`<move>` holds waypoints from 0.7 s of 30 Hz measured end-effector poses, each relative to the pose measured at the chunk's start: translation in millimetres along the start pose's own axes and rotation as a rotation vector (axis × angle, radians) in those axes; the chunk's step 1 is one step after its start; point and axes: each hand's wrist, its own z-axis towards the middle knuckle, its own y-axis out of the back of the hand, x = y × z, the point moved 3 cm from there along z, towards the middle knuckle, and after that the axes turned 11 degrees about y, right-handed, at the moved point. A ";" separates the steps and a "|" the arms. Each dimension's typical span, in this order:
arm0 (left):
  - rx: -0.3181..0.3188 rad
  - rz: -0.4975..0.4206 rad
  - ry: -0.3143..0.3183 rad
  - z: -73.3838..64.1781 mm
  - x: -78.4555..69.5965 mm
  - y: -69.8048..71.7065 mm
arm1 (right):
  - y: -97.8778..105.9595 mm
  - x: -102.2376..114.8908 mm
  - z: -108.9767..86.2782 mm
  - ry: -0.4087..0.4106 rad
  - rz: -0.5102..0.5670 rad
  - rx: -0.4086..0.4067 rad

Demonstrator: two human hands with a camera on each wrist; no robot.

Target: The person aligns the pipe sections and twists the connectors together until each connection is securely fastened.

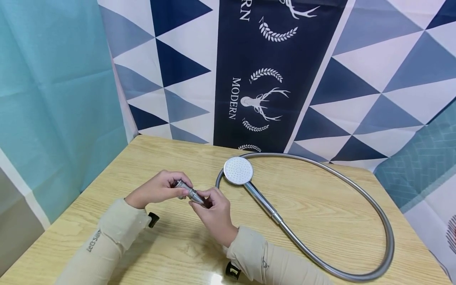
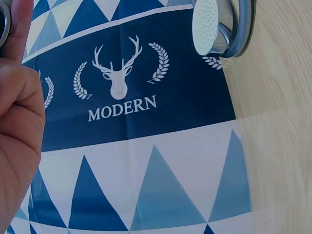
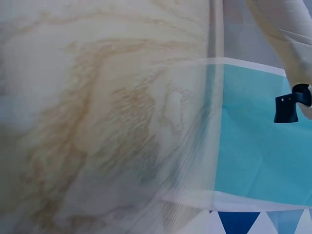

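My left hand (image 1: 163, 188) grips one end of a small chrome metal fitting (image 1: 192, 194) above the table. At the fitting's other end, my right hand (image 1: 215, 210) pinches it between thumb and fingers. The fingers hide parts of the fitting, so its exact kind cannot be told. In the left wrist view, part of the left hand (image 2: 20, 117) shows at the left edge, beside a round metal rim (image 2: 4, 23). To the right of both hands, a round shower head (image 1: 238, 171) lies on the table, joined to a grey metal hose (image 1: 370, 202).
The wooden table (image 1: 171, 245) has a patterned cloth (image 1: 185, 99) hanging behind it and a teal cloth (image 1: 60, 99) along its left side. The hose makes a wide loop over the right half. Black wrist mounts (image 1: 153, 219) sit below the sleeves.
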 end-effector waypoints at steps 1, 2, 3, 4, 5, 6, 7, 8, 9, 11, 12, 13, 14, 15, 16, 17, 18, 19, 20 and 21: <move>0.000 -0.005 0.003 0.4 0.7 -0.1 | 0.2 -0.3 0.3 0.004 0.016 -0.013; 0.000 -0.009 0.006 0.7 1.1 0.0 | 0.5 -0.4 0.7 0.012 0.030 -0.021; 0.000 -0.012 0.005 0.9 1.3 0.0 | 0.7 -0.6 1.0 0.019 0.041 -0.027; 0.000 -0.013 0.006 1.1 1.7 0.0 | 0.9 -0.8 1.3 0.025 0.047 -0.028; 0.000 -0.013 0.007 1.3 2.1 0.0 | 1.2 -1.0 1.6 0.030 0.051 -0.028; -0.001 -0.015 0.007 1.3 2.0 0.1 | 1.5 -1.2 1.9 0.033 0.055 -0.027; -0.002 -0.013 0.012 1.4 2.7 0.1 | 1.5 -1.2 2.2 0.037 0.059 -0.026; -0.003 -0.011 0.016 1.5 3.2 0.1 | 1.7 -1.2 2.5 0.040 0.060 -0.026; -0.005 -0.009 0.018 1.6 3.4 0.1 | 1.9 -1.5 2.6 0.038 0.063 -0.026; -0.008 -0.005 0.026 1.8 3.7 -0.1 | 2.3 -1.7 2.7 0.035 0.060 -0.026; -0.009 -0.003 0.029 1.8 3.6 -0.1 | 2.4 -1.9 2.7 0.033 0.059 -0.026; -0.011 -0.001 0.033 2.0 4.0 -0.2 | 2.5 -2.0 2.7 0.032 0.056 -0.026; -0.011 0.000 0.034 2.1 3.9 -0.2 | 2.9 -2.3 2.6 0.030 0.054 -0.026; -0.012 0.001 0.035 2.2 3.8 -0.2 | 3.0 -2.5 2.5 0.027 0.056 -0.026; -0.011 0.000 0.034 2.3 3.3 -0.2 | 3.2 -2.6 2.6 0.027 0.056 -0.026; -0.011 -0.001 0.033 2.4 2.9 -0.1 | 3.3 -2.7 2.7 0.027 0.059 -0.025; -0.011 -0.002 0.030 2.4 2.5 0.0 | 3.4 -2.7 2.7 0.027 0.062 -0.024; -0.009 -0.002 0.029 2.5 2.7 0.0 | 3.5 -2.7 2.9 0.025 0.064 -0.023; -0.009 -0.001 0.027 2.7 2.8 0.2 | 3.5 -2.7 3.0 0.022 0.069 -0.021; -0.009 0.001 0.025 2.7 3.1 0.3 | 3.6 -2.8 3.1 0.020 0.072 -0.020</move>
